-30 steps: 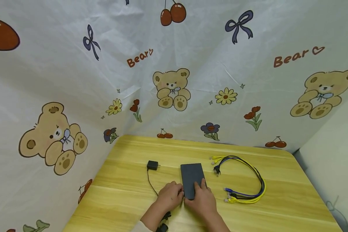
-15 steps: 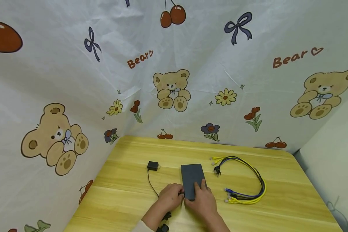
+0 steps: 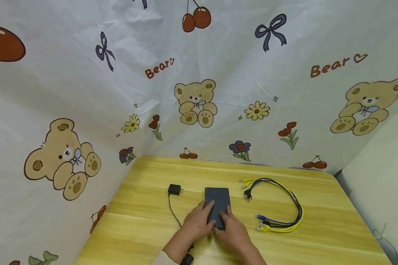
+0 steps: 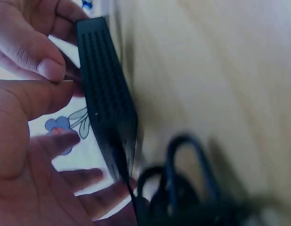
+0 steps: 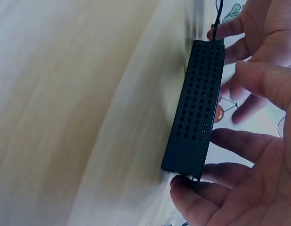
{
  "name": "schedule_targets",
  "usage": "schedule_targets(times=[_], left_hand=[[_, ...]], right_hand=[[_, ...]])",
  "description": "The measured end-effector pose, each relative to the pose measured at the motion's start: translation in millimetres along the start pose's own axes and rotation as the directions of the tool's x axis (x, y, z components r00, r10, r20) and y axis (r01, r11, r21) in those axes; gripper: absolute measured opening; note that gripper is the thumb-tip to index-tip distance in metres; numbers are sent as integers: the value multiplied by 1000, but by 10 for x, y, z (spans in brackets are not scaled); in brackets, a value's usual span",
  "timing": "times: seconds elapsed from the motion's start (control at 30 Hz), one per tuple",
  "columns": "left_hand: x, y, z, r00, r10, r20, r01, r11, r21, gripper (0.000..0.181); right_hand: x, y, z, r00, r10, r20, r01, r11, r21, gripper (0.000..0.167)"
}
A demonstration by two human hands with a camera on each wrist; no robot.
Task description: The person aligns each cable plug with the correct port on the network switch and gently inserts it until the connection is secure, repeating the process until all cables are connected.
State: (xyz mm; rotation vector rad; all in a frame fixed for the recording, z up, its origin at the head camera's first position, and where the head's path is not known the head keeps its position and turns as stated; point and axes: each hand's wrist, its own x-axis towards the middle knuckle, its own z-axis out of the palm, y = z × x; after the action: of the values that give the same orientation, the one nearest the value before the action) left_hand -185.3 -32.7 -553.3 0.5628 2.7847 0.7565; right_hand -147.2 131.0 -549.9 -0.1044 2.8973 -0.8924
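Observation:
A flat dark network switch (image 3: 217, 198) lies on the table, its perforated near side (image 4: 99, 70) facing me. A thin black power cord (image 5: 217, 21) runs to its left side, where a plug (image 4: 118, 157) sits against the casing. My left hand (image 3: 196, 224) lies over the left edge, extended fingers touching the top and thumb near the front corner. On the other side my right hand (image 3: 233, 232) holds the switch, with fingers on the top and right edge, curled round the end in the right wrist view. The contact under both palms is hidden.
A black power adapter (image 3: 174, 189) lies to the left, its cord passing under my left arm. Bundled yellow, blue and black network cables (image 3: 298, 209) curve at the right. A patterned cloth (image 3: 199, 55) stands behind the wooden table (image 3: 152, 176).
My left hand has left the power plug at the switch's left side and shifted onto the top. The switch has turned slightly and moved a little left, with my right hand still on it.

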Motion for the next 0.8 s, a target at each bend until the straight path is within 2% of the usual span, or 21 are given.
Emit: schedule_targets(times=[0.1, 0.2, 0.4, 0.57, 0.8], left_hand=[[-5, 38, 10, 998, 47, 52, -51, 996, 74, 62], [-26, 44, 22, 992, 70, 101, -79, 993, 90, 59], [-4, 37, 25, 991, 58, 124, -72, 991, 114, 63], [-1, 44, 41, 990, 46, 134, -60, 993, 106, 63], [13, 27, 48, 990, 45, 136, -58, 994, 91, 63]], right_hand=[[-14, 10, 0, 999, -39, 31, 38, 999, 30, 69], [-41, 34, -35, 993, -90, 72, 87, 995, 49, 69], [-114, 94, -172, 983, -161, 86, 156, 986, 61, 60], [-182, 221, -269, 980, -198, 39, 200, 978, -63, 54], [-222, 445, -453, 988, -128, -89, 110, 976, -186, 57]])
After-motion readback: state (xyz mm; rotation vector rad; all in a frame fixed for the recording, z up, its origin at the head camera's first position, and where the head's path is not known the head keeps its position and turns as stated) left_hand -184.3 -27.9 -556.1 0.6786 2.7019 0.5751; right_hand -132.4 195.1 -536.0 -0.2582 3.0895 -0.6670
